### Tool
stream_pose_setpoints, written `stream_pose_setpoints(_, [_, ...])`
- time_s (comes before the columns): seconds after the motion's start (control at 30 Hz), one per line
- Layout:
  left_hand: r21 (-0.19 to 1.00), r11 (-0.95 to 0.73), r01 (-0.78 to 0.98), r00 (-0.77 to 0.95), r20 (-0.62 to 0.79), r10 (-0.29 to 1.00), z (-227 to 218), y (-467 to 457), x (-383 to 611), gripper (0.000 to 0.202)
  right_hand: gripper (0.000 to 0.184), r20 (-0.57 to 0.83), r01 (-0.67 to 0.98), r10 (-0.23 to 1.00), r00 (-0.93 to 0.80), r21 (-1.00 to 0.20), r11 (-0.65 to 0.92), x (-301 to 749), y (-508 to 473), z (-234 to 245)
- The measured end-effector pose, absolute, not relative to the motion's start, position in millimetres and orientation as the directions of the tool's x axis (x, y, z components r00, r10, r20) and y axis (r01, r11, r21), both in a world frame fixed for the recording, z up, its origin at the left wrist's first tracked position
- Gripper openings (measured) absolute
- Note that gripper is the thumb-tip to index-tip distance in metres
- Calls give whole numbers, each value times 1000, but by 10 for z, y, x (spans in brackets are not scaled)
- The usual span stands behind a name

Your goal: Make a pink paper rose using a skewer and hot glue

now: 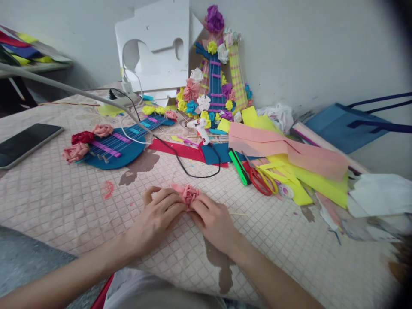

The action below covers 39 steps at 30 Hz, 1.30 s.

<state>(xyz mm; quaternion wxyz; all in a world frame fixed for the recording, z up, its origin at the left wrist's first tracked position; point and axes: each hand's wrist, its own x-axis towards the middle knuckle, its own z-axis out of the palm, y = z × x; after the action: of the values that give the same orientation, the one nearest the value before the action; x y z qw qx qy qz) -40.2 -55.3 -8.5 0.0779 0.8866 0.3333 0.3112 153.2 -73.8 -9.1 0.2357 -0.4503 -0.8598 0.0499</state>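
Observation:
A pink crepe-paper flower (189,194) sits between my two hands, low over the quilted table cover. On its left side, the fingers of my left hand (162,211) close around the paper. My right hand (210,216) pinches the opposite side, its fingertips mostly hidden behind the petals. A thin wooden stick (238,214) lies just beyond my right hand. Farther back rests a blue paper guitar (128,150) with purple strips, white strings and several paper flowers, among them a dark red rose (83,137).
A white glue gun (200,128) stands behind my hands, its black cord looping forward. Red-handled scissors (261,180) and a green cutter (238,167) lie right, beside yellow and pink crepe paper (286,150). A phone (28,143) is left; decorated paper guitars (215,81) lean on the wall.

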Motion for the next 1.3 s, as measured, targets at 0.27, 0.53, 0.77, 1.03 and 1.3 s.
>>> stream_pose_setpoints(0.27, [411,-735,539,562,474,678,-117,-563,-403,10,15,366,731,780,-508,-297,615,1536,-729,-129])
stream_pose_setpoints(0.53, [429,-725,539,550,473,688,-104,-570,-403,8,16,351,719,777,-523,-307,623,1542,-724,-130])
stream_pose_setpoints(0.77, [423,-689,589,489,492,720,-108,-588,-386,10,17,349,717,785,-512,-330,615,1524,-737,-119])
stream_pose_setpoints(1.03, [447,-671,591,468,488,737,-92,-598,-377,9,18,352,703,767,-536,-317,637,1524,-730,-102])
stream_pose_setpoints(1.3, [443,-707,551,496,507,705,-104,-602,-393,13,19,354,699,757,-549,-303,648,1521,-727,-97])
